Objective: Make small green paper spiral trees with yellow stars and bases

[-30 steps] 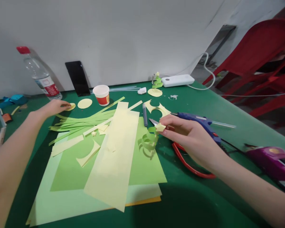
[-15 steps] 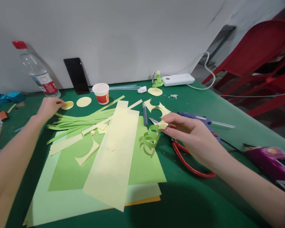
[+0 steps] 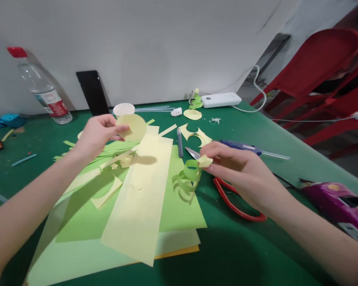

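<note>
Between thumb and fingers, my left hand (image 3: 100,133) pinches a pale yellow paper circle (image 3: 133,127), raised over the papers. My right hand (image 3: 232,165) is closed on a small yellow paper star (image 3: 205,161), from which a green paper spiral (image 3: 191,174) hangs. Below lie a long pale yellow paper strip (image 3: 146,198) and green sheets (image 3: 179,206), with cut green strips (image 3: 119,147) and yellow scraps around them. Red-handled scissors (image 3: 238,212) lie partly under my right hand, beside a grey pen-like tool (image 3: 179,143).
A water bottle (image 3: 49,93), a phone (image 3: 93,93) and a paper cup (image 3: 123,109) stand along the wall. A finished-looking green spiral with a star (image 3: 196,99) is beside a white power bank (image 3: 221,99). A blue glue gun (image 3: 241,147) and a purple power socket (image 3: 337,202) are rightward.
My left hand has picked up a yellow circle from the table's left side and carried it rightward over the papers. My right hand still holds the star with its spiral, almost unmoved.
</note>
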